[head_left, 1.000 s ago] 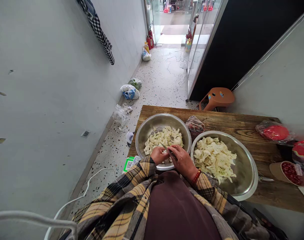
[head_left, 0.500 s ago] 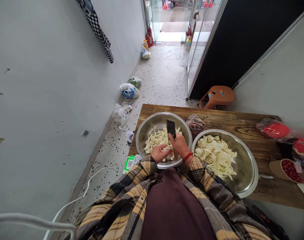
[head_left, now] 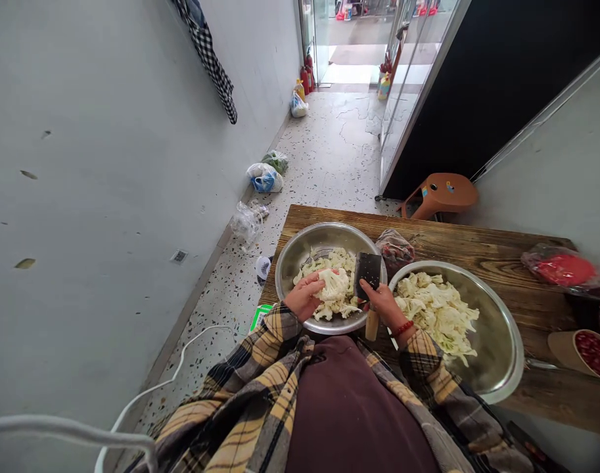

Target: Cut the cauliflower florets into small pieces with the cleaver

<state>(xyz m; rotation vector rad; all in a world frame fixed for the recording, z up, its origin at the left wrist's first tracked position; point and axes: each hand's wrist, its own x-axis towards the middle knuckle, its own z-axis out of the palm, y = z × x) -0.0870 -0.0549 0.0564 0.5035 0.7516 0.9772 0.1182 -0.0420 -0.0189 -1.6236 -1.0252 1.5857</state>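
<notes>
Over the left steel bowl [head_left: 292,244], my left hand [head_left: 303,295] grips a large piece of cauliflower [head_left: 334,285], its white head turned up. My right hand [head_left: 384,306] is closed on a cleaver [head_left: 367,270] at the bowl's right rim. The dark, broad blade points away from me, and its wooden handle sticks out below the hand. Cut cauliflower florets [head_left: 346,259] lie in the bowl beneath. To the right, a second steel bowl [head_left: 499,341] holds a heap of larger cauliflower pieces [head_left: 435,312].
Behind the bowls, a bag with reddish contents [head_left: 395,247] lies on the wooden table [head_left: 487,256]. A red package [head_left: 566,269] and a tub of red pieces [head_left: 593,351] sit at the right. A brown stool [head_left: 445,194] stands beyond the table; plastic bags [head_left: 265,177] line the left wall.
My right hand has moved the cleaver right, away from the cauliflower, and its broad face now shows. My left hand has turned the cauliflower face up. The view has shifted slightly.
</notes>
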